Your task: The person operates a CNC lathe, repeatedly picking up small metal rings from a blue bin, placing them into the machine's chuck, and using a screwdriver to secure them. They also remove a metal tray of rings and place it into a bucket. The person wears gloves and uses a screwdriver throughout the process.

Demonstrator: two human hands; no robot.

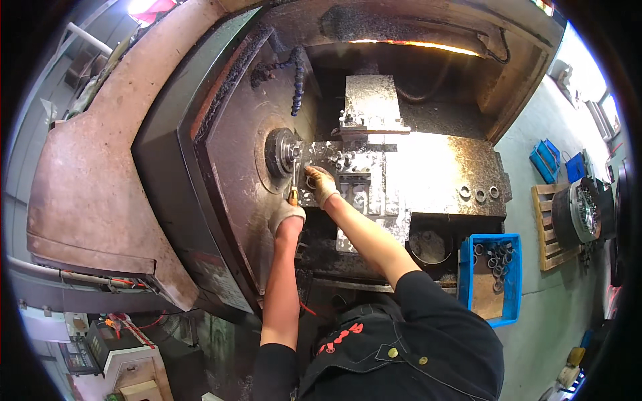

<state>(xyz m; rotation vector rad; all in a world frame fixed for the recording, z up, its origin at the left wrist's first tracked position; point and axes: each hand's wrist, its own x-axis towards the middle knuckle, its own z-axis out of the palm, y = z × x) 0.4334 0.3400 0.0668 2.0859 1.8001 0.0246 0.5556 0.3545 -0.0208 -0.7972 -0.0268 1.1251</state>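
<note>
My left hand (286, 216), in a pale work glove, is closed round the orange handle of a slim tool (293, 196). The tool's thin metal end reaches up toward the lathe chuck (280, 152). Close on its right, my gloved right hand (323, 185) is closed with its fingers bent round a small metal ring (309, 182), partly hidden by the glove. Both hands are just in front of the chuck, whose bright jaws face right. Beside the right hand stands the tool block (346, 160), littered with metal chips.
Three metal rings (480, 196) sit on the flat machine cover (441, 164). A blue bin (467, 281) at the lower right holds several more rings. A blue segmented coolant hose (297, 83) hangs above the chuck. The machine's door edge (207, 174) rises on the left.
</note>
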